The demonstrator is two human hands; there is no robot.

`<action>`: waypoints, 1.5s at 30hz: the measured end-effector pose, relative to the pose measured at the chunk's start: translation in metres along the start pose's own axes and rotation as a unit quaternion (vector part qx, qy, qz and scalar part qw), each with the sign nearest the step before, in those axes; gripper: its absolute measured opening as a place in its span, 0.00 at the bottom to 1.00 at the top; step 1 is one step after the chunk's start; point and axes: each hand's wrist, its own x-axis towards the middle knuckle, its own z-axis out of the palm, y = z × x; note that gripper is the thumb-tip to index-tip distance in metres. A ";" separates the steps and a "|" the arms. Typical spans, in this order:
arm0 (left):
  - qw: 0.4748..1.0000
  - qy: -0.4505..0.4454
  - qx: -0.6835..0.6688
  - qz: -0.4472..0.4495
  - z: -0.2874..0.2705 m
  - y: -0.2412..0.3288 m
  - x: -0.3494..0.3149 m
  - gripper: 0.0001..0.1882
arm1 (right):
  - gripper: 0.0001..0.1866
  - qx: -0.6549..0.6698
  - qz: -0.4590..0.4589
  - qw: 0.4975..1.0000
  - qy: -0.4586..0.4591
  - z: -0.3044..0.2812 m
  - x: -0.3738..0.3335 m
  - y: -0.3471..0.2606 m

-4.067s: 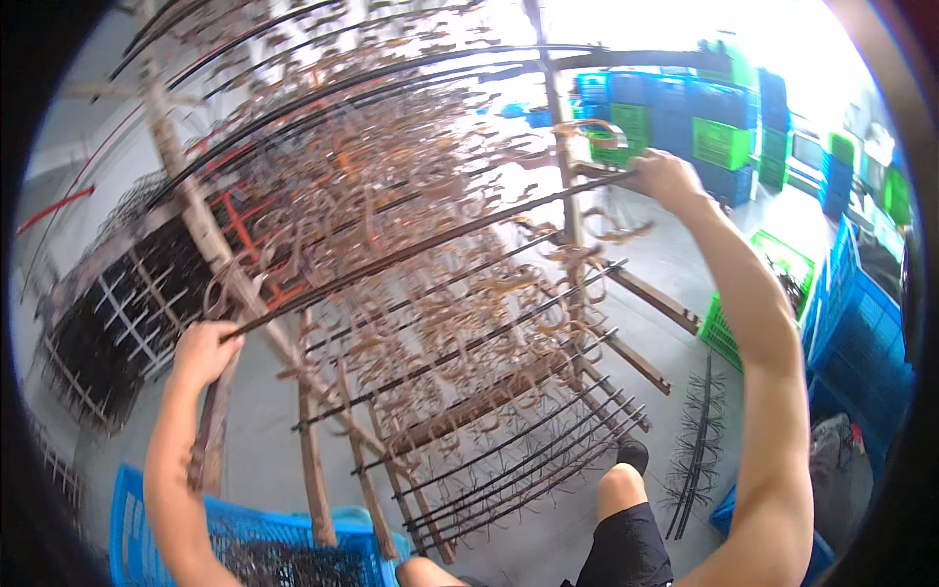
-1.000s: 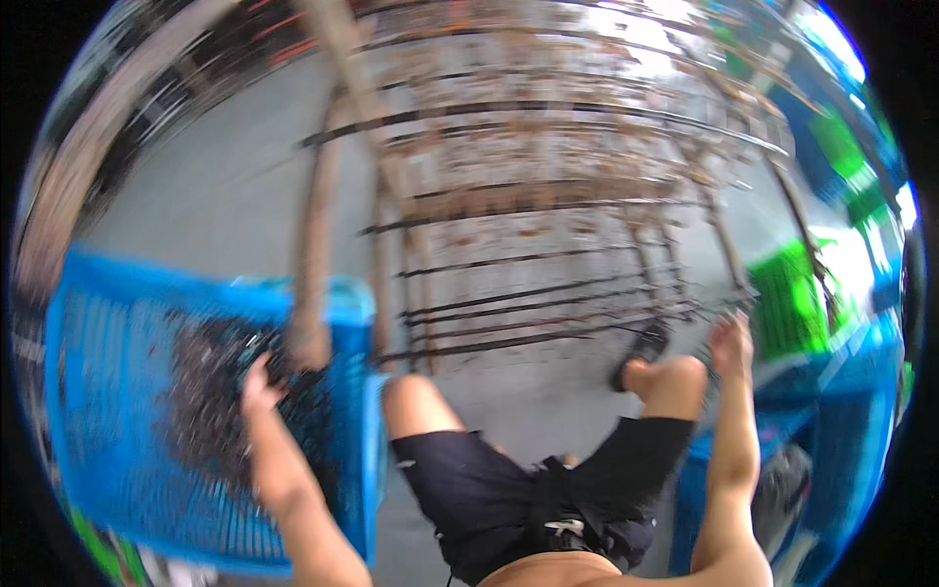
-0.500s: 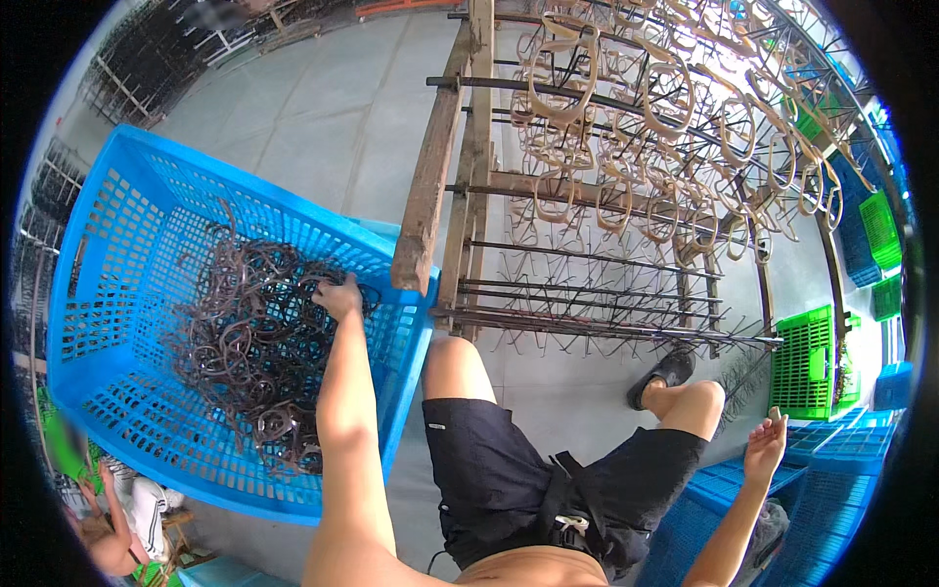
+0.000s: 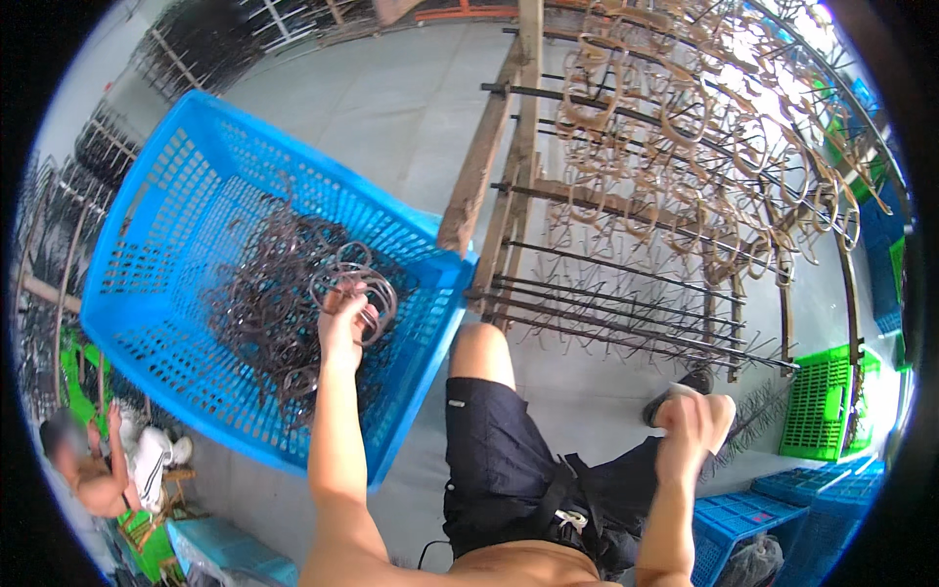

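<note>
Deep inside a large blue plastic basket (image 4: pixel 127 284) lies a tangled heap of dark brownish loop-shaped pieces (image 4: pixel 269 293). My left hand (image 4: pixel 344 311) is closed round a small bunch of glossy dark loops (image 4: pixel 383 311), lifted at the top of the heap; their exact kind does not show. My right hand (image 4: pixel 693 428) is raised over the floor on the right, in front of my knee. Its fingers look bent but are smeared by motion, and whether anything lies in them does not show.
Ahead to the right stands a wooden rack (image 4: pixel 528 147) with black hooked bars, its upper ones hung with beige loops (image 4: pixel 683 112). A green crate (image 4: pixel 817 401) and blue crates (image 4: pixel 738 523) are at the right. Another person (image 4: pixel 103 465) sits at lower left.
My left hand has come up slightly from the heap, now with a bunch of loops in it. My right hand has moved left, its fingers more bent. The view has shifted.
</note>
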 end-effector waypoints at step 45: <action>0.860 -0.472 -0.050 -0.187 0.295 -0.105 -0.244 0.19 | 0.09 0.410 0.009 0.828 0.382 -0.199 0.094 0.056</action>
